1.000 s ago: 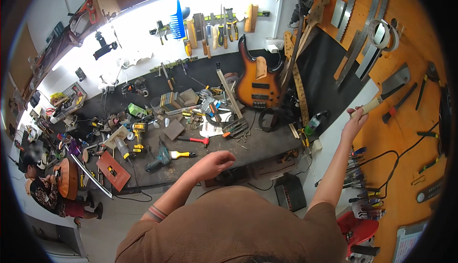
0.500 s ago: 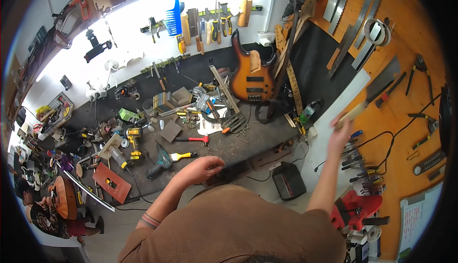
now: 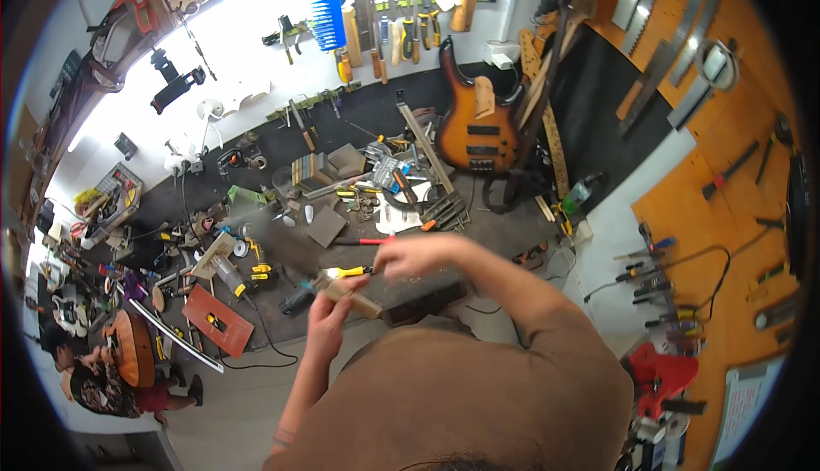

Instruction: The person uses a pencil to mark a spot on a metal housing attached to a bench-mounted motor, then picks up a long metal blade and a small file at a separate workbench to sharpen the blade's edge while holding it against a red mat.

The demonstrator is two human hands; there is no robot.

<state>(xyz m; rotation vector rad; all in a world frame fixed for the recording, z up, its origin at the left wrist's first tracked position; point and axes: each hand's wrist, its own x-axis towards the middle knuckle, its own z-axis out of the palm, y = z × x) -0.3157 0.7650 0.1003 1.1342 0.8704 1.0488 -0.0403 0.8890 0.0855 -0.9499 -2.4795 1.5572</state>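
A pull saw with a straight, pale handle [image 3: 366, 304] and a broad grey blade [image 3: 290, 247] is held over the front of the workbench, its blade smeared by motion and pointing to the far left. My left hand [image 3: 329, 313] is closed around the handle near the blade. Just right of it, my right hand [image 3: 416, 255] has its fingers curled in beside the handle; whether they pinch anything is hidden. Behind the hands lie a yellow-handled brush [image 3: 348, 272] and a red-handled hammer [image 3: 367, 240]. A drill [image 3: 297, 300] is partly covered by the saw.
A sunburst electric bass [image 3: 483, 134] leans at the back of the cluttered workbench [image 3: 504, 236]. Saws hang on the wooden board [image 3: 743, 121] at right, above a red tool [image 3: 662, 377]. At far left a person [image 3: 94, 377] holds an acoustic guitar [image 3: 130, 347].
The saw has come from beside the right wall board to in front of me, its handle passing into my left hand. My right arm has swung left across the bench.
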